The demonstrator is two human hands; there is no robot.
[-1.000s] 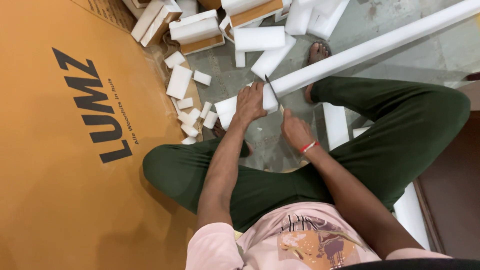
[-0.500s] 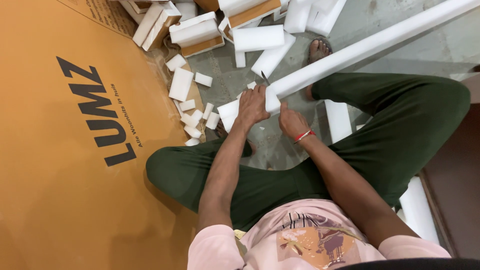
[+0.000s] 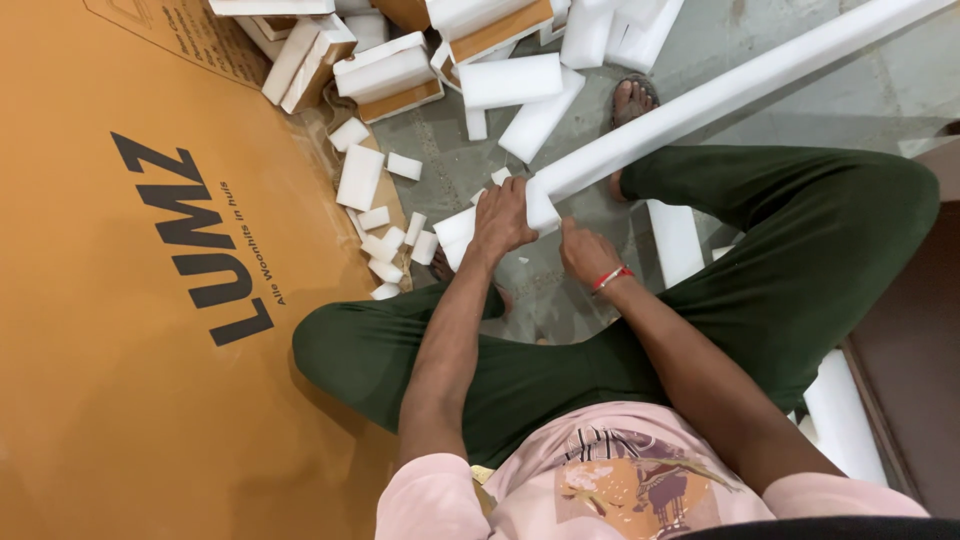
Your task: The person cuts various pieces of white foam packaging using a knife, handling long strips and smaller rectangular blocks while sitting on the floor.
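Grey stone floor strewn with white foam offcuts (image 3: 383, 222) beside a large orange cardboard sheet (image 3: 120, 330).

Seated cross-legged, the person grips the near end of a long white foam strip (image 3: 740, 85) with the left hand (image 3: 502, 218); the strip runs diagonally up to the right. Just beside it, the right hand (image 3: 588, 252) is loosely curled; whether it holds anything cannot be told.

Long white foam strip (image 3: 720, 95), slanted
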